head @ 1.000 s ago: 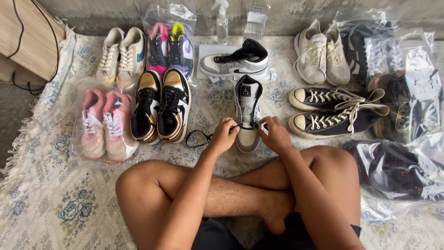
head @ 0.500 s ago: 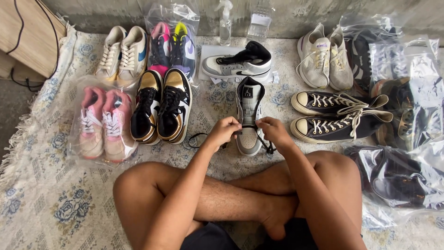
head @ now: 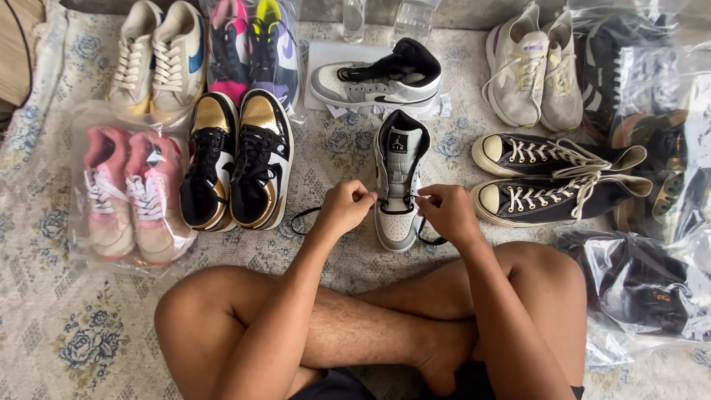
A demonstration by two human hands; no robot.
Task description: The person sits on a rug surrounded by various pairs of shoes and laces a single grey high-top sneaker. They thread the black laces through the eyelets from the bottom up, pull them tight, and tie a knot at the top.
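Observation:
A grey, white and black high-top sneaker (head: 398, 174) stands on the patterned cloth (head: 59, 326), toe toward me. My left hand (head: 346, 207) pinches its black lace (head: 300, 221) at the shoe's left side, fingers closed. At the right eyelets my right hand (head: 446, 211) pinches the lace's other end, which loops out below the shoe. My crossed bare legs (head: 348, 333) sit just below both hands. The matching sneaker (head: 376, 76) lies on its side on white paper behind.
A gold-and-black pair (head: 235, 159) sits left of the sneaker, with bagged pink shoes (head: 129, 194) and white low-tops (head: 157, 59) beyond. Black canvas high-tops (head: 552, 178) and grey runners (head: 532, 67) lie right. Bagged dark shoes (head: 641, 285) fill the right edge.
Both hands shifted slightly along the sneaker's eyelets while working the lace; the view drifted a little downward. The shoe stays in place.

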